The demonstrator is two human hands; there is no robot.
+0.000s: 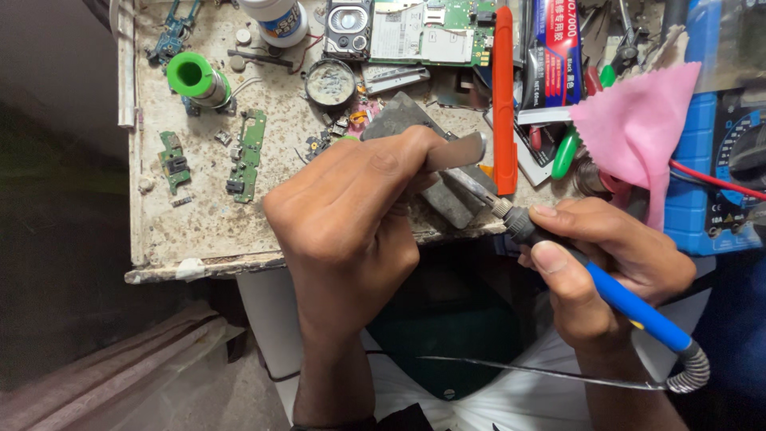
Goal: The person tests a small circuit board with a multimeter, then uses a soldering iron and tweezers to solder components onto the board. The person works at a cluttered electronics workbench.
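Two bare hands work over the near edge of a small, stained workbench [207, 227], its pale top speckled and chipped along the front lip. Left hand [351, 215] is closed around a flat grey metal piece [459, 152], whose rounded end pokes out past the fingers; what else the fist hides cannot be told. Right hand [606, 255] grips a soldering iron [630, 307] by its blue handle, pen-fashion, with the metal tip pointing toward the left hand's fingers and a coiled strain relief and cable trailing off behind. Taking the orange tool [503, 100] lying upright on the bench as landmark: left of it sit a round tin of grey residue [330, 83], a green spool [191, 76] and several small green circuit boards [249, 156]; above-left of it, a larger phone board [423, 32]; just right of it, a glue tube [557, 52] and a pink cloth [638, 128], the cloth draped partly over a blue multimeter [718, 183]. Beyond the bench's left side the room drops into dark shadow, with crumpled grey sheeting [120, 367] on the floor below.
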